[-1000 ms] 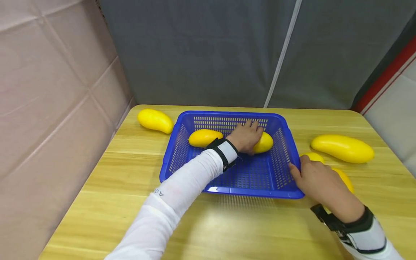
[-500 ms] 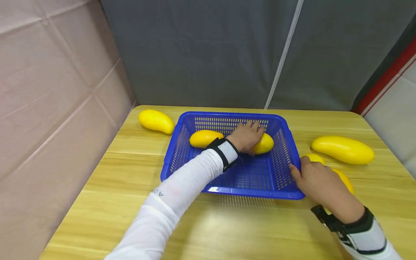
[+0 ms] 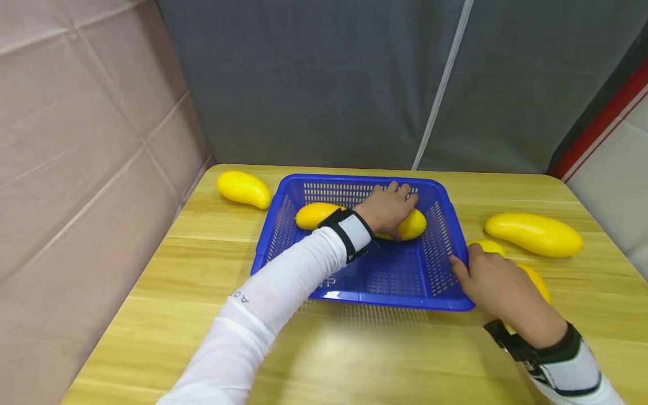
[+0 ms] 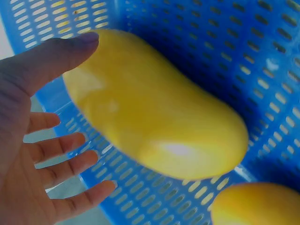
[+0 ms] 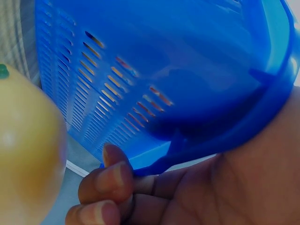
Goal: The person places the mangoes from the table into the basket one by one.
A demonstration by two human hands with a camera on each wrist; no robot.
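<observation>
A blue perforated plastic basket (image 3: 390,300) sits on the table with two yellow mangoes in it. My left hand (image 3: 387,209) is over the right-hand mango (image 3: 415,225), fingers spread. In the left wrist view the thumb (image 4: 70,51) lies at that mango's end, while the other fingers extend beside it without curling round it. The other mango (image 3: 314,215) lies to its left, partly behind my wrist strap. My right hand (image 3: 498,281) grips the basket's right rim; in the right wrist view its fingers (image 5: 110,180) curl under the rim from outside.
On the wooden table (image 3: 202,315), one mango (image 3: 244,189) lies left of the basket and a larger one (image 3: 534,233) at the right. Two more, a near one (image 3: 536,281) and a farther one (image 3: 488,246), are partly hidden by my right hand. A grey curtain (image 3: 314,84) hangs behind.
My left hand's fingers have loosened and spread, and the hand has shifted slightly up and right off the mango, showing more of it. The right hand stays on the rim.
</observation>
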